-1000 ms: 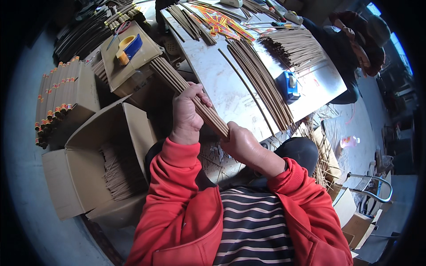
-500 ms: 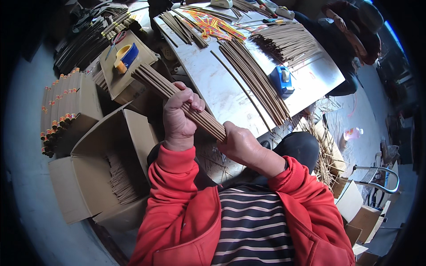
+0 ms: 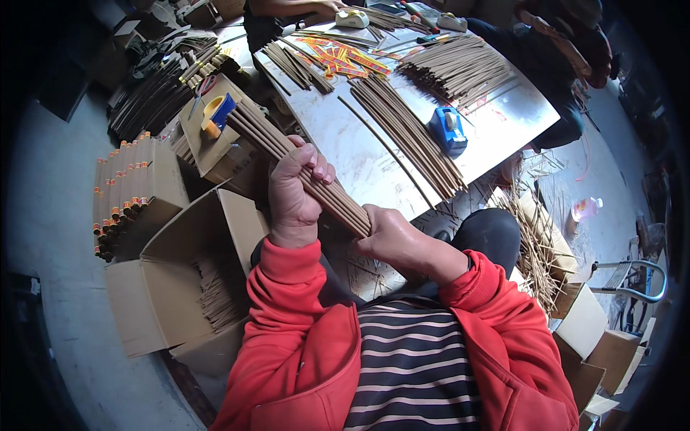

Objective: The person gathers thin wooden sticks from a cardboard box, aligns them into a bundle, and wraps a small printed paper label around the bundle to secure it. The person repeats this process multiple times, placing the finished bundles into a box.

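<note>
A bundle of long brown incense sticks point(image 3: 257, 133) slants in front of me, its far end up and to the left. Around its middle wraps my left hand point(image 3: 296, 188), fingers closed. At the lower right end my right hand point(image 3: 402, 238) is closed over the stick tips, its fingers largely hidden behind the palm. Just beyond, more brown sticks point(image 3: 410, 136) lie side by side on the white table point(image 3: 338, 154), with one stick point(image 3: 384, 147) apart from them. A blue tape dispenser point(image 3: 449, 131) stands to their right.
An open cardboard box point(image 3: 154, 305) with sticks inside is at my left, near stacked banded bundles point(image 3: 122, 187). Behind it, a carton point(image 3: 198, 147) carries a tape dispenser and scissors. Red-yellow labels point(image 3: 338, 56) lie on the table. People sit across. Broken sticks point(image 3: 535, 244) pile at right.
The view has shifted slightly, bringing a person's arm at the table's far edge into sight. Both my hands keep their hold on the bundle, with little visible movement.
</note>
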`<state>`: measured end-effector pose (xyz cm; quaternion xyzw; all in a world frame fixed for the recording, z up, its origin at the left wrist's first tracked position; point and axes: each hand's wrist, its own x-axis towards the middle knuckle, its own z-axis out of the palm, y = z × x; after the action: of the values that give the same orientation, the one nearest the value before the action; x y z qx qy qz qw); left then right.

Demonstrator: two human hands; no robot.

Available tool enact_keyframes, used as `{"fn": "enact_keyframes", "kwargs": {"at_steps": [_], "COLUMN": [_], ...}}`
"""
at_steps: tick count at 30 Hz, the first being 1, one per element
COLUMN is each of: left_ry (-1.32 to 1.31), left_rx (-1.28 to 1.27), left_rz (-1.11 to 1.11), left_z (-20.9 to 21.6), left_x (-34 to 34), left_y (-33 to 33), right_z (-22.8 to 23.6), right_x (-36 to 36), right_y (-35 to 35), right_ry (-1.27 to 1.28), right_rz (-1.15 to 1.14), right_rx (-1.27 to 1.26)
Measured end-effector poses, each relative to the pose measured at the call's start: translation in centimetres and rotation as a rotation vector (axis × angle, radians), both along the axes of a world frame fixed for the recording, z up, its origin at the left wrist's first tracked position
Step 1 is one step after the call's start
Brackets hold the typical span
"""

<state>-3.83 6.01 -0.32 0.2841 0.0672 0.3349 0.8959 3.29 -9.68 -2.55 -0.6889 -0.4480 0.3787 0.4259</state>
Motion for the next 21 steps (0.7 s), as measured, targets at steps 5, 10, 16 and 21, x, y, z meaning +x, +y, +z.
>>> {"fn": "enact_keyframes", "kwargs": {"at_steps": [5, 10, 16, 21], "left_ry": [-0.201, -0.135, 0.156, 0.168], "left_rx": [0.113, 0.482, 0.922, 0.852], "left_rz": [-0.160, -0.023, 0.080, 0.062], "left_z": [1.0, 8.5, 7.1, 5.3], "left_x": [-0.1, 0.8, 4.4, 5.1], "left_y": [0.1, -2.4, -2.5, -2.2], "right_z": [1.8, 3.2, -2.4, -3.3], "right_x": [0.8, 1.8, 5.9, 6.0], "right_y": [-0.1, 1.6, 5.1, 5.6], "right_ry": [0.306, 0.038, 0.080, 0.148], "right_rz": [0.129, -0.008, -0.122, -0.091], "right_rx": [-0.142, 0.272, 0.440, 0.451]}}
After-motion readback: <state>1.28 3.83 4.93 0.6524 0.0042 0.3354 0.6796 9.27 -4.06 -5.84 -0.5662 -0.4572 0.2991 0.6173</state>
